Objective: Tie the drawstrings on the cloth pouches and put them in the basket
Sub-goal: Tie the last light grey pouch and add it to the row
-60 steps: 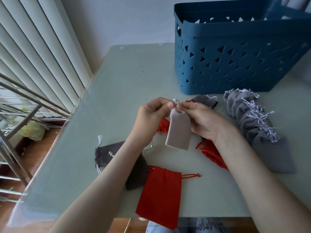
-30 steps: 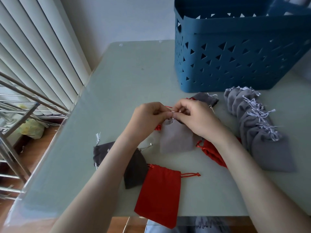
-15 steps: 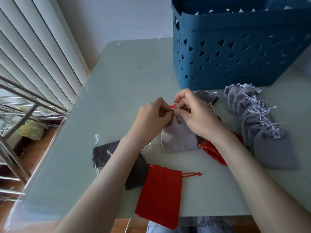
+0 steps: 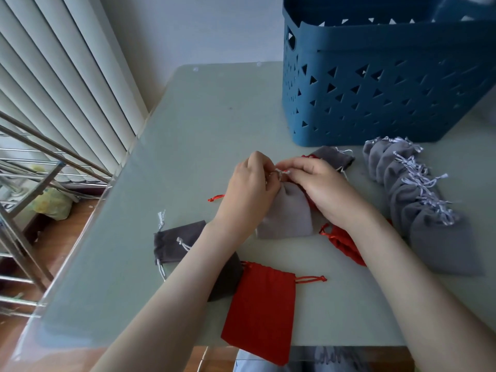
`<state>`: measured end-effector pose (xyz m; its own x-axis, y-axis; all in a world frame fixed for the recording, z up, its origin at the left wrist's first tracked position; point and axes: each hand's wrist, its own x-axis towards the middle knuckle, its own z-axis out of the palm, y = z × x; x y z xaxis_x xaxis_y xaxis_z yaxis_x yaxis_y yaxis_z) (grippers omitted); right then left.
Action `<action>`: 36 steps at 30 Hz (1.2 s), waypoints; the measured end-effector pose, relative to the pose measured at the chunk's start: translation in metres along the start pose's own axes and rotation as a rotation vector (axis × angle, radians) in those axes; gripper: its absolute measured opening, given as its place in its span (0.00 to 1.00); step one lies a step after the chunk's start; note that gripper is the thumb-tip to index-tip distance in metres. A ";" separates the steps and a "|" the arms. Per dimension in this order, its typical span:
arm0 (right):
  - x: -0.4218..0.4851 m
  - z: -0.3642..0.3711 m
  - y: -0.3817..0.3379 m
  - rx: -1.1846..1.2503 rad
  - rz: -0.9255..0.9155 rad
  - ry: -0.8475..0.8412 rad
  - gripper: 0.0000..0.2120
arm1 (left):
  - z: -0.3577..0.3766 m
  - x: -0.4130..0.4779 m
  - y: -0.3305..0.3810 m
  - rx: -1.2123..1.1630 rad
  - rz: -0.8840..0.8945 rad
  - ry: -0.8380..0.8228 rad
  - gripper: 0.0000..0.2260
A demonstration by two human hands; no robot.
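Head: L hand [image 4: 249,189], R hand [image 4: 322,189] each pinch cords [image 4: 281,172] of pouch [image 4: 284,218].
Risk: thin cord slips from fingers; knot ends up loose.

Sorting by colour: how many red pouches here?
3: a flat red pouch at the near edge, another red pouch under the right forearm, a third red pouch mostly hidden beneath the light grey pouch. Others possibly hidden.

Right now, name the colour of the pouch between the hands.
The pouch is light grey, with a whitish drawstring; seen best in the head view.
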<state>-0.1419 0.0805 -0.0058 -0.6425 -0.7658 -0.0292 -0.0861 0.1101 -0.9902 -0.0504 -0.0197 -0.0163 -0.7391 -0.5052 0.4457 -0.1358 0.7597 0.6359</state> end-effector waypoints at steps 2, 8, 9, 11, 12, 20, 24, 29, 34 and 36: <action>-0.002 -0.002 0.000 0.067 0.004 -0.058 0.13 | 0.000 -0.001 0.001 0.005 0.057 0.018 0.03; -0.003 -0.006 0.000 0.075 -0.018 -0.080 0.10 | 0.001 -0.003 0.004 -0.036 0.103 0.035 0.03; -0.003 -0.007 0.000 0.048 -0.031 -0.067 0.10 | 0.001 -0.003 0.004 -0.041 0.105 0.039 0.03; -0.003 -0.008 -0.001 -0.009 -0.058 -0.036 0.10 | 0.001 -0.003 0.002 -0.035 0.117 0.054 0.03; -0.003 -0.007 -0.001 -0.043 -0.067 -0.022 0.10 | 0.001 -0.002 0.001 -0.025 0.127 0.059 0.02; -0.003 -0.006 0.000 -0.274 -0.136 0.136 0.04 | -0.003 -0.001 -0.001 -0.005 0.132 0.061 0.02; -0.004 0.000 -0.003 -0.320 -0.151 0.154 0.03 | -0.002 -0.001 0.000 -0.019 0.138 0.059 0.02; -0.001 -0.003 0.002 -0.076 -0.061 0.137 0.04 | -0.001 -0.001 0.002 -0.057 0.128 0.071 0.03; 0.001 -0.006 0.004 0.010 -0.068 0.024 0.11 | -0.002 -0.003 0.002 -0.074 0.117 0.073 0.02; 0.001 -0.004 0.005 0.080 -0.028 -0.047 0.11 | -0.001 -0.003 0.000 -0.026 0.123 0.089 0.02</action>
<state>-0.1458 0.0827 -0.0104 -0.6037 -0.7972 -0.0061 -0.0411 0.0387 -0.9984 -0.0478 -0.0184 -0.0169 -0.6872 -0.4444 0.5747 -0.0301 0.8078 0.5887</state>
